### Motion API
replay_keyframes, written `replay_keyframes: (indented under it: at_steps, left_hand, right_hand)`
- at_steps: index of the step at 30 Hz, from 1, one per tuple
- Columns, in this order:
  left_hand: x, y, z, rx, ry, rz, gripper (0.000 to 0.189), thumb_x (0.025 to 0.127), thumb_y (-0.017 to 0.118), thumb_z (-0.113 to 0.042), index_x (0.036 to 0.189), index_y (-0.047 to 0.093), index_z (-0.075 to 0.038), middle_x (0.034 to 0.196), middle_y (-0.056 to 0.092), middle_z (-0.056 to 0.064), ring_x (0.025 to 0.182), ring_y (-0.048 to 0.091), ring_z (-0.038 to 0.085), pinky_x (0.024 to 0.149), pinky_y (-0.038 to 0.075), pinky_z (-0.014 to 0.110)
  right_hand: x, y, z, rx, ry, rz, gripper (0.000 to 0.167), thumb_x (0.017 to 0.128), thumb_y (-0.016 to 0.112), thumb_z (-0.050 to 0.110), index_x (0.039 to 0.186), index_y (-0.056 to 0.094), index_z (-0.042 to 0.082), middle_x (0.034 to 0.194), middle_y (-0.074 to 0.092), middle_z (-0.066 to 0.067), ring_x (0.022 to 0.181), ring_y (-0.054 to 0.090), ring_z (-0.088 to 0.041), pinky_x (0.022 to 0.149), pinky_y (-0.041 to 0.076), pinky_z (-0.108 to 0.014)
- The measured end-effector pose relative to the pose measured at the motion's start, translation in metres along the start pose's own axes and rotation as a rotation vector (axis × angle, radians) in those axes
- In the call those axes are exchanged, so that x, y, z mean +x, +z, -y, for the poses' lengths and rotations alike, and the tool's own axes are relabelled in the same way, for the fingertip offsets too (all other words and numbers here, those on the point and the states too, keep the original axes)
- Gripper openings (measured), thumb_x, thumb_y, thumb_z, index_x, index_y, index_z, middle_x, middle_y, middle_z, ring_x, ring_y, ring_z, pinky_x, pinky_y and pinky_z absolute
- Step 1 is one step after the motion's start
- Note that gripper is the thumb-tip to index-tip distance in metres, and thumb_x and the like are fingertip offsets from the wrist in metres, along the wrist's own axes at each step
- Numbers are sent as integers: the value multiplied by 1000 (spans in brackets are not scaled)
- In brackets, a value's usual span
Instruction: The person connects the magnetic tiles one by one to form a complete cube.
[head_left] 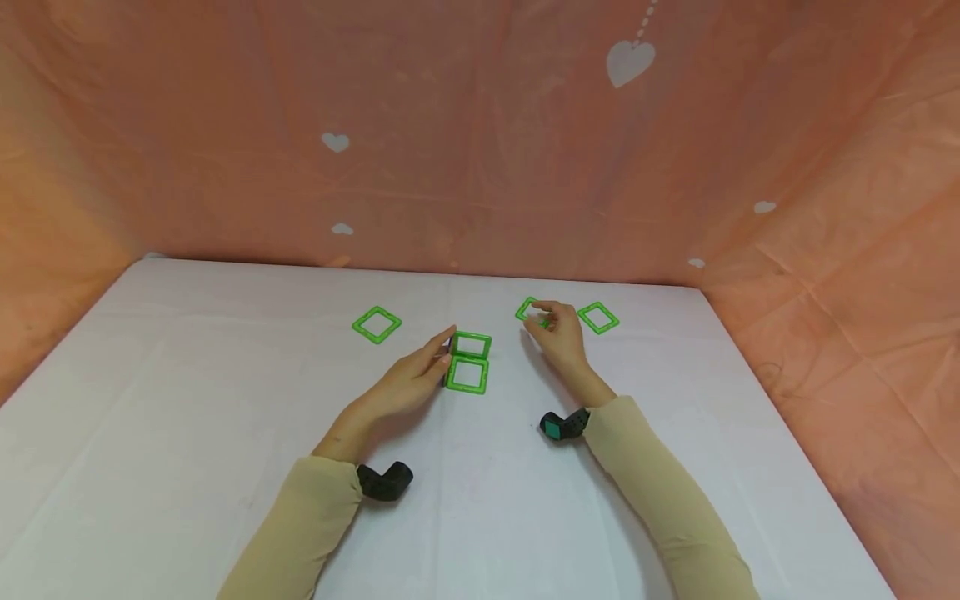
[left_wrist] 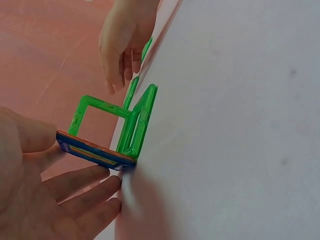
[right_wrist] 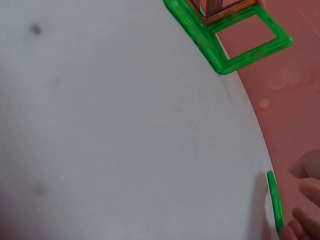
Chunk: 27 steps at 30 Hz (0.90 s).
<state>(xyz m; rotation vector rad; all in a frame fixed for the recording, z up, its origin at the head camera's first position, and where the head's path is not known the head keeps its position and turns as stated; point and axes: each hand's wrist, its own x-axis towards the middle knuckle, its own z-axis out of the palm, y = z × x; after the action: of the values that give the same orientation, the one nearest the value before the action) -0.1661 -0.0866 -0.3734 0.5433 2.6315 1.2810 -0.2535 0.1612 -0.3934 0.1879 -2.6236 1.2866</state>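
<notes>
A small assembly of square frame-like magnetic tiles stands near the middle of the table: a green tile (head_left: 467, 390) lies in front of another green tile (head_left: 489, 346) set at an angle to it. Along their left side runs a blue and orange tile (left_wrist: 95, 152). My left hand (head_left: 405, 385) holds this side, thumb at its edge and fingertips against its outer face. To the right, my right hand (head_left: 561, 335) reaches over a loose green tile (head_left: 521, 308), thumb and fingers spread apart around it. Part of that tile is hidden behind the fingers.
Another green tile (head_left: 609, 325) lies right of the right hand. One more green tile (head_left: 363, 331) is at the back left. White cloth covers the table (head_left: 187, 433), and a pink curtain (head_left: 450, 167) with white hearts hangs behind it.
</notes>
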Motion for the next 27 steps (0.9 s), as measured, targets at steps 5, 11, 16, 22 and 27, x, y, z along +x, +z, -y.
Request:
replay_keyframes:
  at_steps: [5,11,16,22,27]
  left_hand:
    - [0,0,2,-4,8,0,51,104,35,-20,152,22,-5,142,44,28,133,40,42,111,29,55]
    - [0,0,4,-14,13,2,52,104,36,-20,152,22,-6,141,45,28,132,41,42,110,30,54]
    - [0,-1,3,-12,8,2,52,104,36,-21,152,22,-7,142,44,28,132,42,41,109,31,54]
    - [0,-1,2,-12,4,6,52,104,36,-21,152,21,-7,142,45,27,132,43,40,109,32,54]
    - [0,0,1,-15,9,9,52,104,36,-20,152,22,-6,138,50,26,129,46,39,108,34,52]
  right_hand:
    - [5,2,1,-66,-24,32,46,82,68,10,124,59,-7,127,56,-28,123,47,-40,105,35,-50]
    - [7,4,3,-131,67,124,58,87,67,17,137,48,-2,145,40,-27,138,31,-42,114,23,-52]
    - [7,3,3,-184,52,129,56,86,69,16,136,50,-3,138,49,-26,133,40,-39,112,31,-48]
    - [5,-2,4,-239,83,143,59,85,71,23,132,52,-6,130,51,-27,123,47,-39,105,37,-47]
    - [0,-5,7,-265,143,155,65,81,73,27,131,53,-9,125,52,-28,115,48,-37,101,39,-46]
